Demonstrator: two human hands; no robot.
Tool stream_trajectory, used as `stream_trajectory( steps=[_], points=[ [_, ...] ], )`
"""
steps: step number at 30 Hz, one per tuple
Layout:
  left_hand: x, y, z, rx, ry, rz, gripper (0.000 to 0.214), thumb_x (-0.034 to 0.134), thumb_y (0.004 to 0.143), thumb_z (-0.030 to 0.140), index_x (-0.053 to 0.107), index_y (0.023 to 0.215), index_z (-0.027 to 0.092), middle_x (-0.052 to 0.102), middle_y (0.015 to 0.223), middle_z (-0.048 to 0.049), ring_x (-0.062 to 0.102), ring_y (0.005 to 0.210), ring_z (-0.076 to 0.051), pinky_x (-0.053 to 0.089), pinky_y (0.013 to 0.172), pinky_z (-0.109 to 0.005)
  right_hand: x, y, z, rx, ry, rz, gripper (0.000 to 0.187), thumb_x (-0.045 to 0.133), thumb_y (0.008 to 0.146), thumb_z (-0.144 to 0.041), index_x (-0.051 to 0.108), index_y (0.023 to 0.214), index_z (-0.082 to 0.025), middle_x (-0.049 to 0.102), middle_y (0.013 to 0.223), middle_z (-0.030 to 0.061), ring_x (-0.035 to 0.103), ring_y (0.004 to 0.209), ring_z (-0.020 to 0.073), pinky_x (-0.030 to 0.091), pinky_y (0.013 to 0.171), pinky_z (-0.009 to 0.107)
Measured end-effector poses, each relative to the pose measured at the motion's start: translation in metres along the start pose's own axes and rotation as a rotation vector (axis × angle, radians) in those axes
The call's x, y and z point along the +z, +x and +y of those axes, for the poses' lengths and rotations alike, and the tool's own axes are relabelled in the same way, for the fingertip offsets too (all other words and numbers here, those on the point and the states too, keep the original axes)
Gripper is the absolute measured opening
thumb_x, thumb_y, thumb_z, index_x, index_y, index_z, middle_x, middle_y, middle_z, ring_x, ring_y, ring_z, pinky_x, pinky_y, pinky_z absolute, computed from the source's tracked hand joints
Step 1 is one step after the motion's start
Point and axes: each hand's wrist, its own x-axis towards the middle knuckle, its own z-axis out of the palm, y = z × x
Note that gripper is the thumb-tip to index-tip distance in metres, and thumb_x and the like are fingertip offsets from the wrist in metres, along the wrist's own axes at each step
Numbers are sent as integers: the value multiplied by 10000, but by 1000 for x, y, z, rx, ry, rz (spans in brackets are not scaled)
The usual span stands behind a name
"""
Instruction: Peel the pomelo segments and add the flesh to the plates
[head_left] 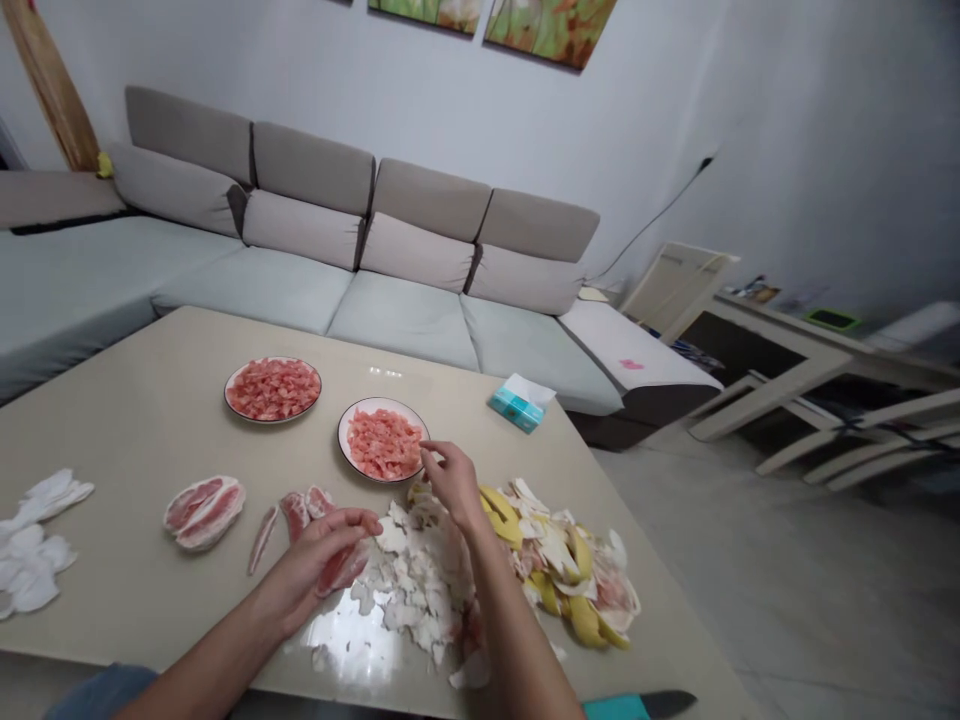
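My left hand (330,550) is curled around a peeled red pomelo segment (345,570), low over the table. My right hand (452,480) reaches to the right rim of a plate of pink pomelo pulp (384,443). Its thumb and fingertips are pinched together; whatever they hold is too small to make out. Further segments (295,512) lie just behind my left hand, with a thin one (262,540) to their left. A part of the pomelo in its white skin (204,512) sits further left. White membrane scraps (420,580) are heaped between and below my hands.
A second, fuller plate of pulp (272,390) stands at the back left. Yellow rind (577,590) is piled on the right. A knife (667,703) with a teal handle lies at the front edge. Tissues (34,540) lie left; a tissue pack (521,403) is back right. Beyond is a sofa (405,310).
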Motion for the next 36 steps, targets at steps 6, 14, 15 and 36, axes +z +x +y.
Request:
stream_trajectory(
  steps=[6,14,15,36],
  points=[
    [2,1,-7,50,50,-55,296,714,763,361,665,941,130,408,483,81,235,387,-21,143,401,-189,5,-85,-27,129,347,-400,292,690,776,-423,725,962,-202,629,610,-14,475,414,77,356,377,178],
    [-3,6,-12,191,322,26,344,752,703,408,619,906,164,626,817,-16,418,471,-46,267,435,-179,8,-97,-25,190,483,-385,223,727,758,-387,723,823,-173,606,586,-10,499,470,87,408,447,189],
    [-4,6,-11,222,374,34,332,766,689,395,638,886,160,635,825,-28,477,532,-75,304,461,-183,8,-97,-25,192,500,-381,227,730,754,-391,719,812,-171,608,590,-10,499,467,86,408,447,191],
    [-6,5,-2,110,100,-99,395,781,670,438,658,895,138,553,670,27,275,382,5,132,410,-210,7,-14,3,7,184,-52,168,697,710,-367,700,743,-203,657,765,39,584,728,184,484,709,305]
  ],
)
